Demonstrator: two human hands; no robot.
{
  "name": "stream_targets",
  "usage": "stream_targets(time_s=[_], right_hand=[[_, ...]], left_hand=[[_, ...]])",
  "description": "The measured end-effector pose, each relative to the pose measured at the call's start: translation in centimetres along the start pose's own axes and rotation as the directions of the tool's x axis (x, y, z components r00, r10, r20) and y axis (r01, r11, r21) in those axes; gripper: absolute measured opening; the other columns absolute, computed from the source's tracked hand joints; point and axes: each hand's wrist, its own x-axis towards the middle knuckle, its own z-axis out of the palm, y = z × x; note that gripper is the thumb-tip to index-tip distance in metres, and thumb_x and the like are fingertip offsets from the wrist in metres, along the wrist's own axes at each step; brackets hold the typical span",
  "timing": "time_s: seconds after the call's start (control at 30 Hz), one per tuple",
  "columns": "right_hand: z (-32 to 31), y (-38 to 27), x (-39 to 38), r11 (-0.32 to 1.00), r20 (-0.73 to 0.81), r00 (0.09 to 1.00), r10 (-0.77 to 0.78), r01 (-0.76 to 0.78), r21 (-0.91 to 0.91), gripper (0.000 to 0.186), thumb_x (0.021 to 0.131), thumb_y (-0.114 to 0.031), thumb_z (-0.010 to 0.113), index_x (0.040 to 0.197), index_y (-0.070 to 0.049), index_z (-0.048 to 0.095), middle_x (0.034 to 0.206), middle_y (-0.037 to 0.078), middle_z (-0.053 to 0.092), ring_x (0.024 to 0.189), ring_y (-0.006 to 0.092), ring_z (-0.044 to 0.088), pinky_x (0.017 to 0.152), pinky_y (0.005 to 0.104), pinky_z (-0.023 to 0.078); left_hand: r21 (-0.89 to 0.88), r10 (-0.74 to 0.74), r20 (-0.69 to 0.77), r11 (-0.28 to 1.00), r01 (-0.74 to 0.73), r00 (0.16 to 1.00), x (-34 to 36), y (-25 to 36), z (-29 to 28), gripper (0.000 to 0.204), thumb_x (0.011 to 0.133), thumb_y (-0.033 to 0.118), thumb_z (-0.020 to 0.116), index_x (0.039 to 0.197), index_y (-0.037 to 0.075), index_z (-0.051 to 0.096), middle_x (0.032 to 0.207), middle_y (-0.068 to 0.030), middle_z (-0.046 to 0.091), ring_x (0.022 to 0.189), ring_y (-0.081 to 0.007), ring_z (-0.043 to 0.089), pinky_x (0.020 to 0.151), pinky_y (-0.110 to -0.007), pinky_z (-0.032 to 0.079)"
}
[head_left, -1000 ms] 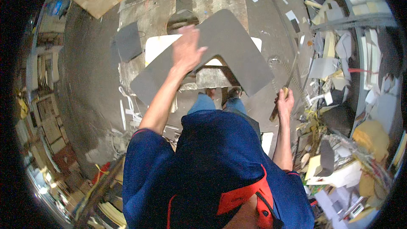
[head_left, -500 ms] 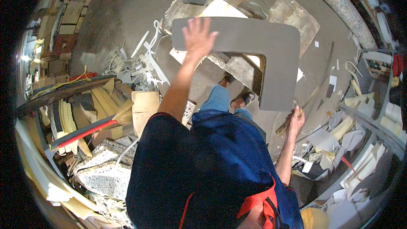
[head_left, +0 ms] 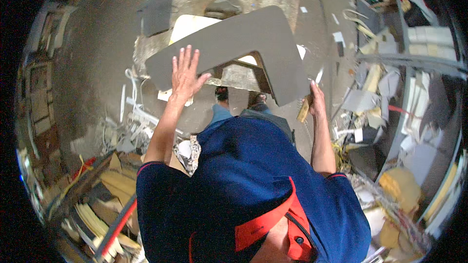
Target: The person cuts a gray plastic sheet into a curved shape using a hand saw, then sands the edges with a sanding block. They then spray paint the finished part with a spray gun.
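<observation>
A dark grey L-shaped panel [head_left: 234, 34], smooth and flat, lies in front of me above a pale slab. My left hand [head_left: 185, 79] is spread flat on its left arm, fingers apart. Beyond the panel's right leg, my right hand [head_left: 317, 98] is closed around a slim tool [head_left: 303, 110] with a tan end pointing down toward me. The fingers hide most of this tool, and its kind cannot be made out. A cream-coloured sheet [head_left: 189, 27] shows from under the panel's far left edge.
A worn slab [head_left: 278, 1] lies beneath the panel, with a dark grey sheet [head_left: 157, 15] at its left. White offcuts [head_left: 119, 136] litter the floor on the left. Foam and sheet scraps [head_left: 373, 90] crowd the right, beside a metal frame [head_left: 414, 60]. A red bar [head_left: 117, 226] juts out at lower left.
The whole view has turned, so the panel appears tilted and further left. My left hand remains flat on it. My right hand still grips the slim tool.
</observation>
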Motion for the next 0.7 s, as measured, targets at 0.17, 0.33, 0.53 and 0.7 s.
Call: stream_targets(time_s=[0.17, 0.33, 0.53, 0.7], right_hand=[[0.1, -2.4, -0.6, 0.994, -0.071, 0.997, -0.008, 0.001, -0.106, 0.048, 0.088, -0.052, 0.073, 0.104, -0.007, 0.063, 0.079, -0.002, 0.056, 0.058, 0.0113, 0.05, 0.049, 0.0305, 0.043], [0.8, -10.8, -5.5, 0.972, -0.042, 0.993, -0.114, 0.102, -0.213, 0.05, 0.093, -0.06, 0.062, 0.097, -0.01, 0.064, 0.067, 0.0, 0.053, 0.054, 0.012, 0.051, 0.05, 0.03, 0.043], [6.1, -18.7, -8.9, 0.878, -0.09, 0.93, -0.355, 0.299, -0.374, 0.055, 0.09, -0.061, 0.066, 0.094, -0.006, 0.061, 0.071, 0.003, 0.057, 0.058, 0.0133, 0.057, 0.052, 0.0287, 0.049], [9.3, -20.5, -9.9, 0.878, -0.167, 0.889, -0.427, 0.363, -0.31, 0.052, 0.091, -0.058, 0.066, 0.088, -0.006, 0.065, 0.069, 0.002, 0.057, 0.056, 0.0124, 0.055, 0.051, 0.0291, 0.046]], left_hand=[[0.034, -0.012, 0.134, 0.999, 0.008, 0.991, 2.4, 4.1, -0.5, 0.106, 0.074, 0.045, 0.084, 0.156, 0.008, 0.029, 0.164, -0.0192, 0.019, 0.151, -0.0416, 0.017, 0.119, -0.062, 0.02], [0.076, 0.032, 0.079, 0.996, -0.038, 0.996, 4.4, 3.4, -3.8, 0.105, 0.069, 0.036, 0.089, 0.152, 0.005, 0.034, 0.155, -0.0243, 0.033, 0.143, -0.045, 0.034, 0.113, -0.06, 0.033], [0.143, 0.067, 0.062, 0.987, -0.076, 0.996, 7.7, 2.1, -6.3, 0.096, 0.066, 0.037, 0.091, 0.143, 0.004, 0.043, 0.133, -0.0211, 0.055, 0.119, -0.0362, 0.055, 0.097, -0.05, 0.047], [0.104, 0.085, 0.091, 0.99, -0.095, 0.992, 10.2, 4.0, -6.3, 0.103, 0.064, 0.039, 0.091, 0.146, 0.006, 0.039, 0.132, -0.0213, 0.053, 0.119, -0.0369, 0.056, 0.098, -0.049, 0.048]])
